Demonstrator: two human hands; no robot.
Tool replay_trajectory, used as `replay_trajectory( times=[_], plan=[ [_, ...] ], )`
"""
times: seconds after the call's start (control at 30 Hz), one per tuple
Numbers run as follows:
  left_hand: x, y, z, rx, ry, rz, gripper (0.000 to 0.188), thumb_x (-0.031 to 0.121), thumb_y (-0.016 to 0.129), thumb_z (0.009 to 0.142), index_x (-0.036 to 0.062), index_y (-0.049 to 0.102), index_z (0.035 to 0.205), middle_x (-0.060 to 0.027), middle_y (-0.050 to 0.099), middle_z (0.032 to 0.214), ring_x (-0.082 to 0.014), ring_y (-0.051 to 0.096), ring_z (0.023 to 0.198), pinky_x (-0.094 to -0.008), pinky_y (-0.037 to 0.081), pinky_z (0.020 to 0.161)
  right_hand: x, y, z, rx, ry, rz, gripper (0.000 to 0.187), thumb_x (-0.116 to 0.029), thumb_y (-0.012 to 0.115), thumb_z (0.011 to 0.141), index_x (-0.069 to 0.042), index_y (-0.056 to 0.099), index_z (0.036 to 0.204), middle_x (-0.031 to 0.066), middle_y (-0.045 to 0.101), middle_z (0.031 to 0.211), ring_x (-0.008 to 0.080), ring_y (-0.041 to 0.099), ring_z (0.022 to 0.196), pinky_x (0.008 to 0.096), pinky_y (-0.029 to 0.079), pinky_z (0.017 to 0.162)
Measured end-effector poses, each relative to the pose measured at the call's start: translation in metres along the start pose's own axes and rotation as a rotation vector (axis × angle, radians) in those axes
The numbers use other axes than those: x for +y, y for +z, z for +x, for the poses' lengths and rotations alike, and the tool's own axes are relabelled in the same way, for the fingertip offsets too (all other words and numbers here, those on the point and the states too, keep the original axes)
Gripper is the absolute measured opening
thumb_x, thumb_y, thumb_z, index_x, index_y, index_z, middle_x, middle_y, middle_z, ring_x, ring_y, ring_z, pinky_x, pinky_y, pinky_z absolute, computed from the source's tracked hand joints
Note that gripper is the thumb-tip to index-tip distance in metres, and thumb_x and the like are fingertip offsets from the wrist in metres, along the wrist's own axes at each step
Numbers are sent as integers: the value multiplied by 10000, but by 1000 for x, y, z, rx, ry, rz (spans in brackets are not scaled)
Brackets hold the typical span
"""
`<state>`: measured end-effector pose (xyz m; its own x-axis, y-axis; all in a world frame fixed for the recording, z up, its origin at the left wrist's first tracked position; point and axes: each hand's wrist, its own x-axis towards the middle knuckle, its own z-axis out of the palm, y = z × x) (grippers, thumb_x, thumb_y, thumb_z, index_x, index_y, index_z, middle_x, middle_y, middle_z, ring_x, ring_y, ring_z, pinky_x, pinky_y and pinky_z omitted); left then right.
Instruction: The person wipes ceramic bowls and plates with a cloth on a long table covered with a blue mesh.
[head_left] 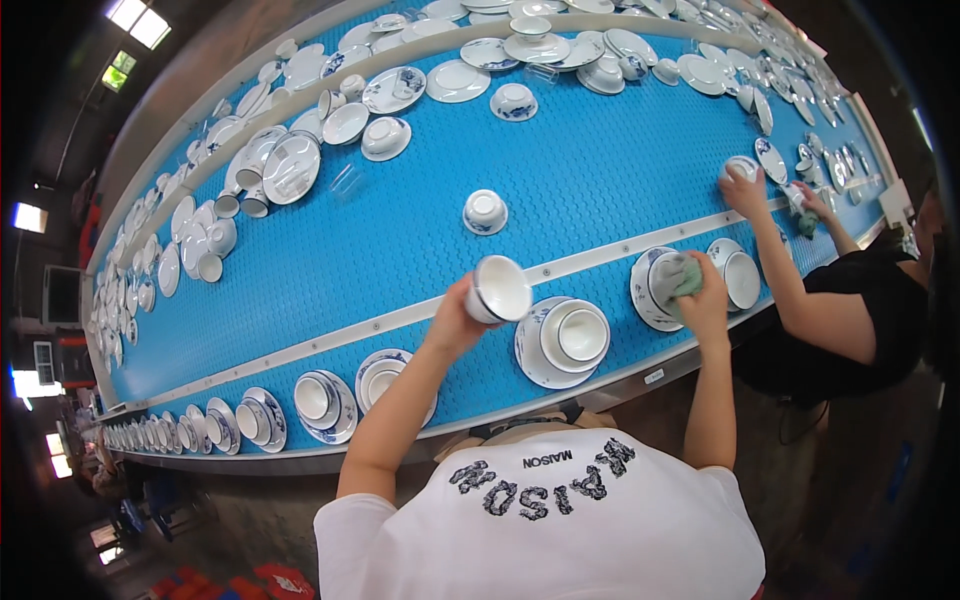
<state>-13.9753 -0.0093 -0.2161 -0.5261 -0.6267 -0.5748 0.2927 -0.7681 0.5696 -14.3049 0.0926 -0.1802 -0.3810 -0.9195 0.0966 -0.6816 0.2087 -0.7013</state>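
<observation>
My left hand [455, 322] grips a small white bowl [503, 288] with a blue rim, tilted so its inside faces up, just above the white rail. In my right hand [710, 302] is a bunched grey-green cloth [682, 276]. The cloth covers part of a stacked bowl and plate [642, 290] on the near belt; whether it touches them I cannot tell. Between my hands, nested white bowls [582, 334] sit on a blue-patterned plate [532, 368]. Beyond my left hand, an upside-down bowl [485, 208] rests on another small dish.
A white rail [380, 323] divides the blue belt [390, 240]. Dish stacks [318, 400] line the near strip; many plates and bowls [292, 168] crowd the far side. At right, a co-worker's hands [745, 195] hold a bowl and a cloth.
</observation>
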Motion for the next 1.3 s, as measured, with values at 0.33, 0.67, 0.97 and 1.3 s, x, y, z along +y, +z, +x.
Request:
replay_trajectory(
  times=[0.33,0.67,0.97,1.3],
  plan=[
    [-59,95,53,30,593,884,457,445,353,900,39,547,974,-121,589,716,-242,583,611,-335,450,506,-17,81,16,-445,-70,279,255,-196,675,718,-66,522,875,90,611,879,193,600,673,327,464,560],
    [-57,171,84,111,909,1214,701,370,717,663,-22,400,1149,-203,578,904,-364,588,773,-387,483,667,11,28,63,-19,-451,194,259,-94,691,666,-37,532,862,61,577,815,132,554,733,271,443,631],
    [-76,195,124,-208,811,1284,960,527,778,513,34,390,1240,-186,430,1244,-330,399,1149,-440,271,967,99,9,56,-453,508,1251,360,-172,583,816,-46,510,1146,67,571,1062,150,575,911,291,487,721],
    [-20,-44,163,623,729,1705,682,139,760,626,130,426,1221,-169,435,1225,-337,433,1115,-477,394,878,279,-189,66,58,395,-662,238,-56,553,691,-59,509,924,194,592,884,411,554,858,490,434,720]
  ],
)
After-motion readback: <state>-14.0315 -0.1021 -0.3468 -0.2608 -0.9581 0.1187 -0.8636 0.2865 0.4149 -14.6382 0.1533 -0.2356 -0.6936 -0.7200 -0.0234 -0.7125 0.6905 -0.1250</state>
